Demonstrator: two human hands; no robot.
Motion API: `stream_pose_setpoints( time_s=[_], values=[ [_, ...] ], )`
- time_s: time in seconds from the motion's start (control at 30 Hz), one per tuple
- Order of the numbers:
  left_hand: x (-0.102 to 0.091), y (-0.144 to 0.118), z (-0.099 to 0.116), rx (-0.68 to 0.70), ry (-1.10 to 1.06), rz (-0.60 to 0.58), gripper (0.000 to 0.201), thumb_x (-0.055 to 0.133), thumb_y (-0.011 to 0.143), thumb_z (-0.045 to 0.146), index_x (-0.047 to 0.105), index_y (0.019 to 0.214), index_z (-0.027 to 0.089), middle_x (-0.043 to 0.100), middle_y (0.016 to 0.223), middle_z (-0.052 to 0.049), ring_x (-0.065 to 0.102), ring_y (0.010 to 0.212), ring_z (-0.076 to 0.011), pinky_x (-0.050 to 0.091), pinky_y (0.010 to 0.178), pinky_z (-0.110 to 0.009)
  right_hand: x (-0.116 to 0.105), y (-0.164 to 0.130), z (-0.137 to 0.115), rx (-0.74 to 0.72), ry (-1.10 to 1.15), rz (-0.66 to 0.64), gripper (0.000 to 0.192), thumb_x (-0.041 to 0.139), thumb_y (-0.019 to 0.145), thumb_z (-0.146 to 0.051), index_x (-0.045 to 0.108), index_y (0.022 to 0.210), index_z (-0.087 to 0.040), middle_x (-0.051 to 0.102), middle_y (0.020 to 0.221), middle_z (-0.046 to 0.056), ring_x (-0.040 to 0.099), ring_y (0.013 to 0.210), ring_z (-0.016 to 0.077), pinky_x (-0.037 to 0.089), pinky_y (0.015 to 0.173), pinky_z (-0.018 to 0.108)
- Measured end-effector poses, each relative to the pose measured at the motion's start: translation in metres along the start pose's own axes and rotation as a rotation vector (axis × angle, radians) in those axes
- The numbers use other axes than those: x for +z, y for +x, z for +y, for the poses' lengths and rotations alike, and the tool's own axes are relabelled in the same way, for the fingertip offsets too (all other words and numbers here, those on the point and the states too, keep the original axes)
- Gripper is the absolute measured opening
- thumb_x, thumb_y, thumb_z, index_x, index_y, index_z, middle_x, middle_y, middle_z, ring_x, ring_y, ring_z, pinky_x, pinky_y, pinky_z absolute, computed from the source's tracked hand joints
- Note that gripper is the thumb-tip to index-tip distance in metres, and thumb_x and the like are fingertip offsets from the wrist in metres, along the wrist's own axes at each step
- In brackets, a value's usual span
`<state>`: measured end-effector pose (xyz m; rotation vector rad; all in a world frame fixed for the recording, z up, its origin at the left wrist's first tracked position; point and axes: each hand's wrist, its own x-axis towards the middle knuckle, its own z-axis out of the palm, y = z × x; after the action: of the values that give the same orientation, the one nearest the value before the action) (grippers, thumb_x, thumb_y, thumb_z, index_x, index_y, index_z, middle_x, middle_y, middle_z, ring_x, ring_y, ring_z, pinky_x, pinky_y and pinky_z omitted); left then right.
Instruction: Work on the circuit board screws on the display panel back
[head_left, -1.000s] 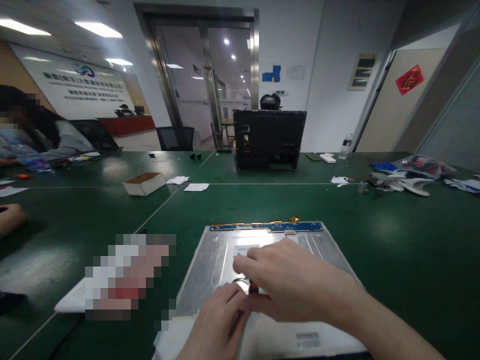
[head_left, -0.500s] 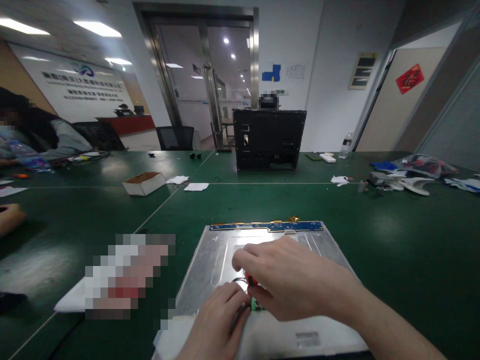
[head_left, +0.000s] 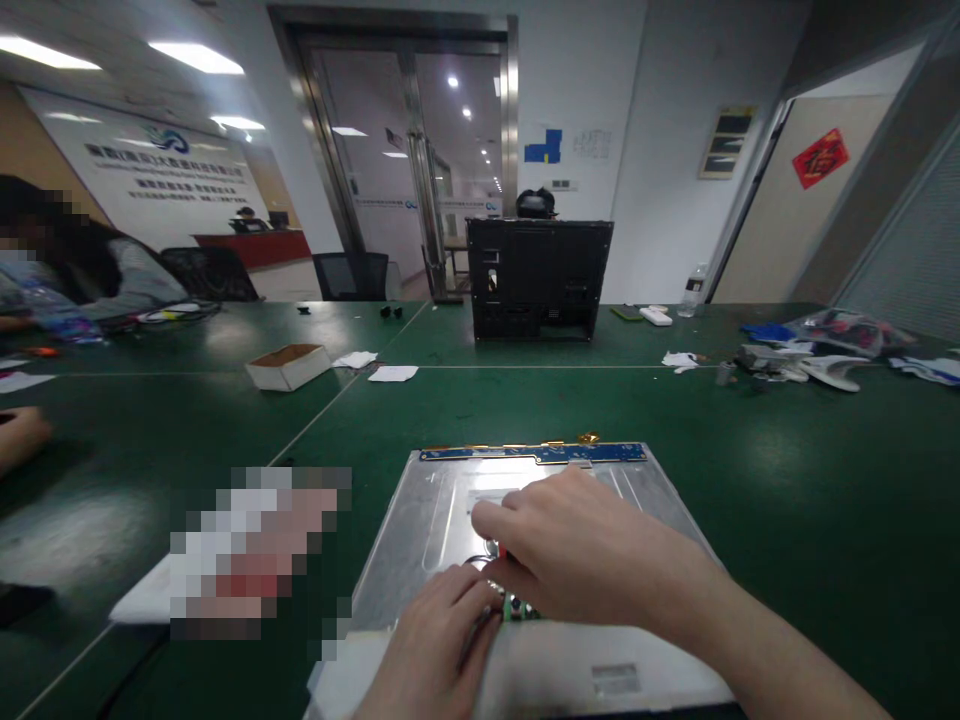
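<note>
Both hands meet over the metal panel (head_left: 442, 500): right hand (head_left: 592, 555) pinches a small red part (head_left: 501, 553), left hand (head_left: 442, 640) curls beside it, grip unclear. Connector work; next needs fine, steady fingers.

— Any wording legible in this workshop scene?
— Hardly. The white wall banner (head_left: 161, 165) carries rows of characters under a blue logo, too small to read. The red diamond sign (head_left: 819, 158) on the door bears one gold character, blurred. The metal panel's sticker (head_left: 615, 679) is illegible.
</note>
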<state>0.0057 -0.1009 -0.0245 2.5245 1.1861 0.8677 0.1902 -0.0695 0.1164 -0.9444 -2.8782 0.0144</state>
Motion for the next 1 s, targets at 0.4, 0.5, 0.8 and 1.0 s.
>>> stream_pose_setpoints(
  time_s=[0.4, 0.5, 0.8, 1.0],
  values=[
    [0.0, -0.002, -0.0012, -0.001, 0.001, 0.016, 0.02, 0.045, 0.086, 0.011, 0.061, 0.094, 0.021, 0.066, 0.092, -0.007, 0.064, 0.084, -0.0226, 0.053, 0.071, -0.032, 0.0035, -0.0018, 0.0015, -0.002, -0.009, 0.03, 0.012, 0.053, 0.089, -0.031, 0.054, 0.091, -0.019, 0.068, 0.076, 0.003, 0.057, 0.059, 0.0158, 0.018, 0.047, 0.029],
    [0.0001, -0.0017, -0.001, -0.008, 0.006, -0.01, 0.019, 0.045, 0.087, 0.012, 0.061, 0.09, 0.021, 0.066, 0.09, -0.007, 0.064, 0.082, -0.0222, 0.053, 0.07, -0.032, 0.0051, -0.0007, 0.0023, 0.009, -0.031, 0.031, 0.013, 0.052, 0.091, -0.031, 0.054, 0.089, -0.019, 0.067, 0.073, 0.002, 0.057, 0.057, 0.0151, 0.018, 0.048, 0.029],
    [0.0004, -0.0015, -0.0011, -0.033, -0.001, -0.029, 0.019, 0.045, 0.085, 0.01, 0.06, 0.089, 0.021, 0.064, 0.089, -0.007, 0.063, 0.082, -0.0223, 0.052, 0.069, -0.03, -0.0013, -0.0035, -0.0005, -0.09, 0.002, 0.067, 0.014, 0.055, 0.079, -0.021, 0.05, 0.092, -0.018, 0.065, 0.079, 0.002, 0.056, 0.06, 0.0156, 0.022, 0.043, 0.028],
    [0.0009, -0.0026, -0.0029, 0.005, 0.001, 0.016, 0.022, 0.047, 0.085, 0.011, 0.063, 0.096, 0.023, 0.066, 0.091, -0.006, 0.064, 0.084, -0.0216, 0.053, 0.071, -0.03, 0.0036, -0.0002, 0.0017, 0.01, -0.007, 0.045, 0.014, 0.056, 0.088, -0.032, 0.053, 0.091, -0.019, 0.068, 0.078, 0.003, 0.061, 0.063, 0.0175, 0.02, 0.046, 0.029]
  ],
)
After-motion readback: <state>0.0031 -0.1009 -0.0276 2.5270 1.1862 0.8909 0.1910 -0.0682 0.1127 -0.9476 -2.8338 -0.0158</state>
